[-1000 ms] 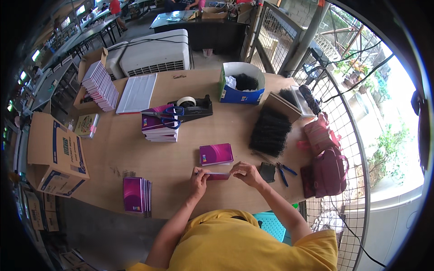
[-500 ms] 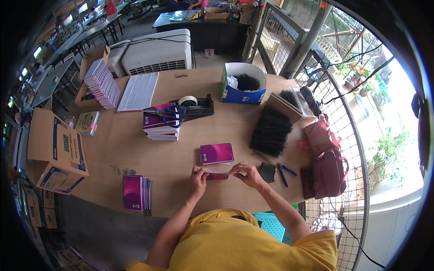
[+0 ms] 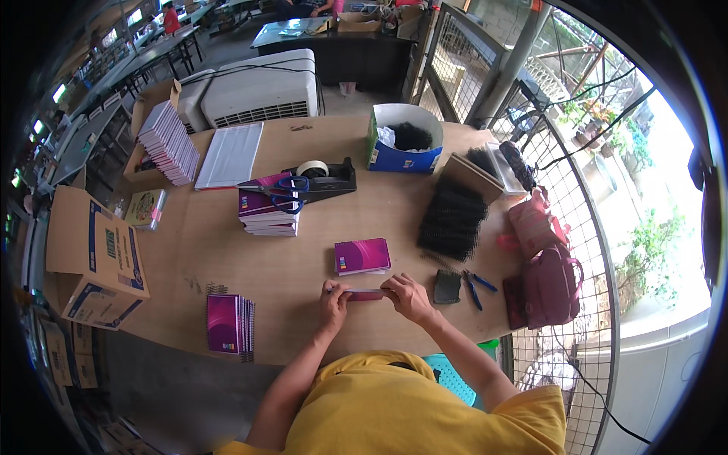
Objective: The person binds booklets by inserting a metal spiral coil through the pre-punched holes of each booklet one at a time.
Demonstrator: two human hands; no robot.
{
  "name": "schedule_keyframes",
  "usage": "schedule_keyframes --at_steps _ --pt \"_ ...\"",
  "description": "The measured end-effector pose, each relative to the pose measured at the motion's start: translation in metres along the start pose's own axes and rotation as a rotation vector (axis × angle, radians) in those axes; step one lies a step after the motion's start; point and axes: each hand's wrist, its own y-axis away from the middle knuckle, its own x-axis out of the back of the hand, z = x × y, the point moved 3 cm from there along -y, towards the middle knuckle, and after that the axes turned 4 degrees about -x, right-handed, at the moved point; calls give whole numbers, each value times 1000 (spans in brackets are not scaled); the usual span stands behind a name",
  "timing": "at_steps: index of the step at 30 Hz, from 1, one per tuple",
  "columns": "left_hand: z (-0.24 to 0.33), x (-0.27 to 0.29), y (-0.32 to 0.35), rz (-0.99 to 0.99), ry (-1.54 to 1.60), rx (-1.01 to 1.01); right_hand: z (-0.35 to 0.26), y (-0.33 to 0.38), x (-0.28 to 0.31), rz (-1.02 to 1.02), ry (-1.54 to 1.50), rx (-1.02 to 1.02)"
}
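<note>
My left hand (image 3: 334,300) and my right hand (image 3: 404,293) both grip a thin purple notebook (image 3: 365,293), held edge-on just above the wooden table (image 3: 303,250). Its two ends sit in my fingers, left and right. Beyond it lies another purple notebook (image 3: 362,255) flat on the table. A small dark pad (image 3: 447,287) and blue-handled pliers (image 3: 478,285) lie just right of my right hand. A pile of black spiral coils (image 3: 453,218) rests further back on the right.
Spiral-bound purple notebooks (image 3: 229,324) lie at the near left. A stack of notebooks with blue scissors on top (image 3: 267,203), a tape dispenser (image 3: 324,177), white sheets (image 3: 231,154), a blue box (image 3: 403,138), cardboard boxes (image 3: 98,258) and pink bags (image 3: 542,258) ring the table.
</note>
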Motion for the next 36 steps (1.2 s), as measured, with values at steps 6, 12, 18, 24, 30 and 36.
schedule_keyframes --at_steps 6,12,18,24,30,36 --pt "5 3 1 -1 1 -7 -10 8 -4 121 69 -42" --pt "9 6 4 -13 6 -32 -18 13 -4 105 135 -97" --pt "6 4 15 -43 17 -24 -20 18 -11 90 82 -86" --pt "9 8 22 -29 26 -29 -33 27 -11 115 60 -41" --pt "15 9 25 -33 17 -48 -31 32 -15 120 122 -135" --pt "19 16 24 -99 50 -69 14 34 33 132 166 -128"
